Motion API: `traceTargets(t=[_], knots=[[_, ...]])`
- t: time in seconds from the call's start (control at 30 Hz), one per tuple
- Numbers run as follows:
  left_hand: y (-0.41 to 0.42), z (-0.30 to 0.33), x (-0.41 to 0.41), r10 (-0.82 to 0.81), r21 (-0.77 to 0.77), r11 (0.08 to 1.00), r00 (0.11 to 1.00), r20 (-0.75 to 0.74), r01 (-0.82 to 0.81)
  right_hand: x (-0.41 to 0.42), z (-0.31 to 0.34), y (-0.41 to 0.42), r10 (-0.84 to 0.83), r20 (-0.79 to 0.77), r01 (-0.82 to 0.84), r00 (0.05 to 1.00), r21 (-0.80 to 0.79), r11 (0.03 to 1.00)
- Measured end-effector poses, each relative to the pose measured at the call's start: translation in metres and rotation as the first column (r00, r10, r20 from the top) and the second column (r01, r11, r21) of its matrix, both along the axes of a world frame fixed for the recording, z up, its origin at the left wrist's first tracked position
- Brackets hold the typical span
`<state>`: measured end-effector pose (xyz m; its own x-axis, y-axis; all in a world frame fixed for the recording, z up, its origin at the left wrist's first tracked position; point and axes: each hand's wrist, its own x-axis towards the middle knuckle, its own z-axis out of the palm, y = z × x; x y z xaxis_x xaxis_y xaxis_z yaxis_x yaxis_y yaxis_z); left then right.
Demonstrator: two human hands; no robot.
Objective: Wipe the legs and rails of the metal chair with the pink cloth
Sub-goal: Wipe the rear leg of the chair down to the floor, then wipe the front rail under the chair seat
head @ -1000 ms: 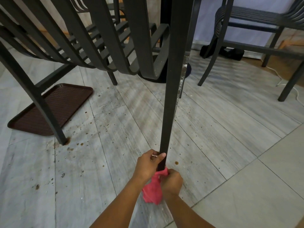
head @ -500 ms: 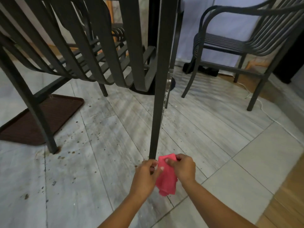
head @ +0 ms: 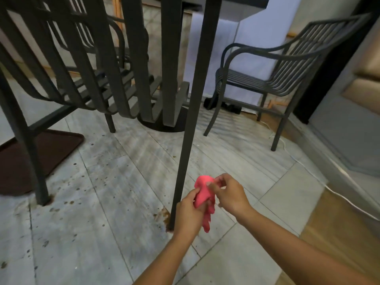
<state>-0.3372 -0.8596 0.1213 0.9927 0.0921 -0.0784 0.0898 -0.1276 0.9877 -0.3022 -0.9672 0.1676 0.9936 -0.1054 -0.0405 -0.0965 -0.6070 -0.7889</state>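
The dark metal chair fills the upper left; its near leg [head: 190,120] runs down to a rusty foot on the tiled floor. Both hands hold the pink cloth [head: 203,194] just right of that leg, low near the floor. My left hand [head: 189,214] grips the cloth's lower part, and the loose end hangs below it. My right hand [head: 228,194] pinches the cloth's upper edge. The cloth is off the leg, a small gap apart. Another leg [head: 30,153] with a side rail [head: 51,118] stands at the left.
A second metal armchair [head: 273,79] stands at the back right. A brown tray [head: 39,157] lies on the floor at left. A round dark table base [head: 164,124] sits behind the leg. A white cable [head: 339,194] runs along the right wall. The floor is spotted with stains.
The cloth has come off the bottom of the leg and moved to its right. Both hands now bunch it in the air. The camera has tilted upward and backed off.
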Motion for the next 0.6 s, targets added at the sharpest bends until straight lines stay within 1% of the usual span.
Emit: traceTargets(t=[0.07, 0.17, 0.23, 0.33, 0.43, 0.53, 0.6], knots=[[0.003, 0.010, -0.001, -0.026, 0.010, 1.000, 1.000, 0.011, 0.026, -0.007, 0.012, -0.005, 0.089, 0.100, -0.067, 0.991, -0.200, 0.977], [0.004, 0.018, 0.001, -0.076, 0.012, 0.997, 0.997, 0.025, 0.076, -0.015, 0.028, -0.010, 0.308, 0.186, -0.215, 0.933, -0.401, 0.891], [0.005, 0.019, 0.007, -0.098, 0.050, 0.994, 0.995, 0.021, 0.097, -0.014, 0.034, -0.012, 0.469, 0.185, -0.322, 0.864, -0.513, 0.795], [0.004, 0.019, 0.021, -0.115, 0.134, 0.985, 0.992, 0.043, 0.108, 0.002, 0.036, -0.017, 0.673, 0.117, -0.429, 0.731, -0.688, 0.586], [-0.001, 0.017, 0.039, -0.086, 0.192, 0.978, 0.996, 0.031, 0.079, 0.031, 0.026, -0.027, 0.797, 0.041, -0.477, 0.603, -0.782, 0.401], [-0.011, 0.012, 0.057, -0.047, 0.240, 0.970, 0.999, 0.009, 0.044, 0.060, 0.008, -0.038, 0.860, -0.010, -0.506, 0.510, -0.812, 0.290], [-0.019, 0.012, 0.067, 0.002, 0.282, 0.959, 1.000, -0.008, 0.001, 0.079, -0.006, -0.047, 0.897, -0.029, -0.494, 0.440, -0.843, 0.215]])
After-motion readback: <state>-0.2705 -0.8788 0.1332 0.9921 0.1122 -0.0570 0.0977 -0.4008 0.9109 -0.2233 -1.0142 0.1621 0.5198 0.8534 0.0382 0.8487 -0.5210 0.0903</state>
